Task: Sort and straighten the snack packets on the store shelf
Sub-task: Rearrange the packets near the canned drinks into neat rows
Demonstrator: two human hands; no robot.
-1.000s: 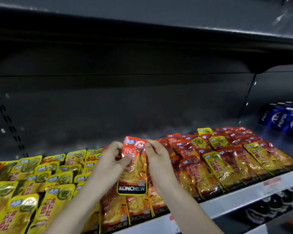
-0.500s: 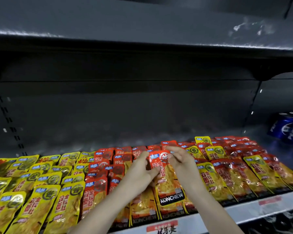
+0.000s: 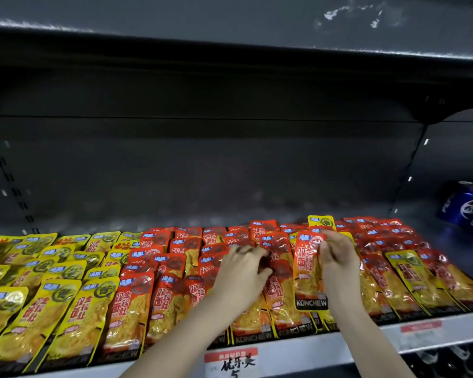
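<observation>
Rows of flat snack packets cover the shelf (image 3: 298, 353): yellow packets (image 3: 58, 315) on the left, red packets (image 3: 159, 304) in the middle and right. My right hand (image 3: 336, 257) pinches the top of one red packet (image 3: 307, 274) with a black KONCHEW band, holding it above the row. My left hand (image 3: 241, 271) rests with curled fingers on the red packets beside it and touches a packet there. A few yellow packets (image 3: 407, 279) lie mixed among the red ones on the right.
Blue soda cans (image 3: 470, 208) stand at the far right of the shelf. A dark upper shelf (image 3: 230, 36) overhangs. A red-and-white price tag (image 3: 231, 361) sits on the front rail. Dark bottles (image 3: 448, 361) show on the level below.
The view shifted, so the shelf sits lower and more to the right. My left hand let go of the red packet and dropped onto the packets at its left; my right hand keeps the packet.
</observation>
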